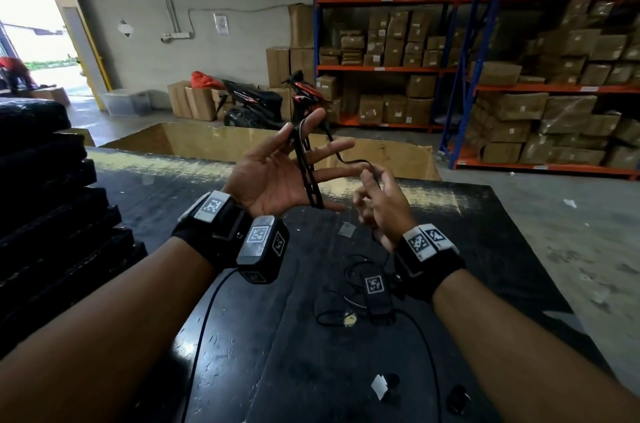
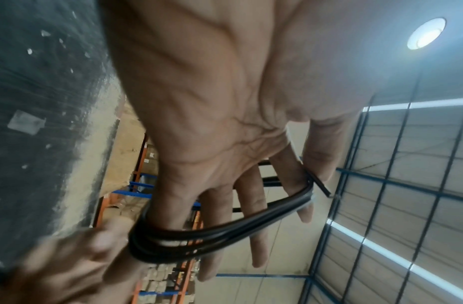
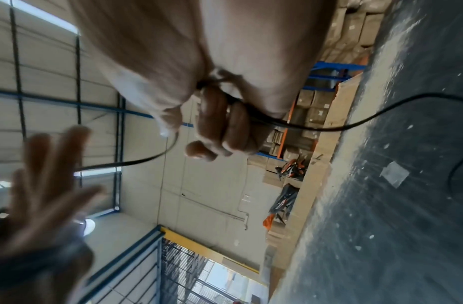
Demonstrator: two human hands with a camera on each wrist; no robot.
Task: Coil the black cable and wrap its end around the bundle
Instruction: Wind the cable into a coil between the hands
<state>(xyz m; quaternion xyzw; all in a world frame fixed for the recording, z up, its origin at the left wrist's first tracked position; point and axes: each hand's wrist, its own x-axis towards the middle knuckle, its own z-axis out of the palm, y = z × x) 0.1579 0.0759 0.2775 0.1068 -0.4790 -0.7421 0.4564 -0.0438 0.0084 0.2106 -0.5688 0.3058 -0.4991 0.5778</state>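
Observation:
My left hand [image 1: 277, 173] is held palm up over the black table [image 1: 450, 215], fingers straight and spread. The black cable [image 1: 308, 166] is looped several times between its index finger and little finger. In the left wrist view the coil [image 2: 212, 236] shows clearly, and the thumb [image 2: 321, 156] pins the cable's short end against the index finger. From the index finger the cable sags right to my right hand [image 1: 374, 194]. That hand's curled fingers [image 3: 220, 131] grip the cable [image 3: 329, 128]. The slack drops to loose loops [image 1: 332, 312] on the table.
Stacked black pads [image 1: 52, 197] stand at the table's left. An open cardboard box [image 1: 242, 142] sits beyond the far edge. Behind it are parked motorbikes [image 1: 263, 104] and shelves of cartons [image 1: 519, 93]. A white scrap [image 1: 379, 386] lies near the front edge.

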